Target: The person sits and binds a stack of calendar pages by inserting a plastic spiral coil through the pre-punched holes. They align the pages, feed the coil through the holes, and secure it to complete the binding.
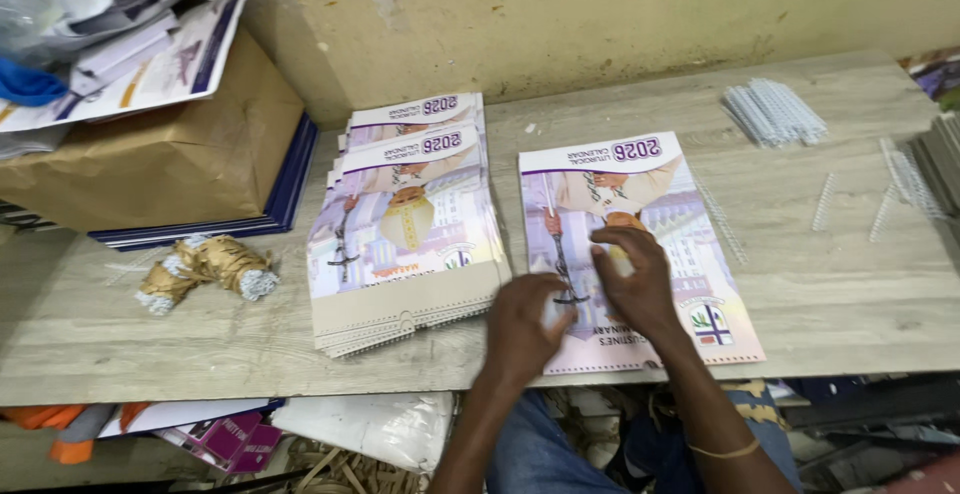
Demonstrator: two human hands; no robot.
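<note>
Both hands lie open and flat on a single calendar (pixel 640 254), left hand (pixel 525 329) near its bottom edge, right hand (pixel 635 284) mid-page. Pale purple cover, punched edge, on the wooden table (pixel 840 284) beside a calendar stack (pixel 405 234).

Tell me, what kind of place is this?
Probably a small print or binding workshop. A stack of printed calendars sits on the wooden table, white plastic binding coils lie nearby, and both the left hand and right hand press on one calendar.

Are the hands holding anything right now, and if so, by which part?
Nothing is gripped. Both the left hand and right hand lie flat on the lower middle of the single calendar on the table.
</note>
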